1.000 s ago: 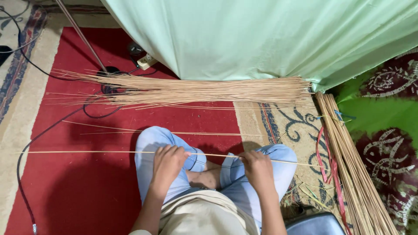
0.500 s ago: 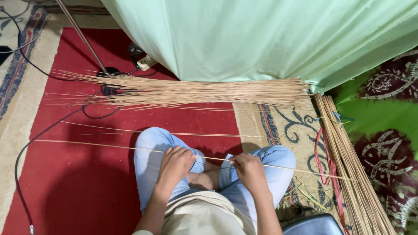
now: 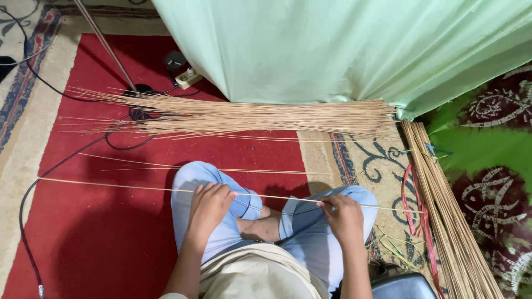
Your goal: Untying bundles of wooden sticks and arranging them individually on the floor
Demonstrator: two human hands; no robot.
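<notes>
Currently, a single thin cane stick (image 3: pixel 138 187) is lying across the person's lap, its long axis running nearly left to right with a slight downward slope toward the right end. Both hands are gripping it from above, so it is passing directly through the fingers rather than lying off to either side. The left hand (image 3: pixel 209 204) is curling closed around it over the left knee, knuckles up. The right hand (image 3: pixel 343 215) is pinching it between thumb and fingertips above the right knee. The longer free length is extending leftward over the red carpet (image 3: pixel 111 243). Both forearms are angling forward and inward from the body. A large bundle of sticks (image 3: pixel 266 117) is lying ahead, roughly parallel, well apart.
</notes>
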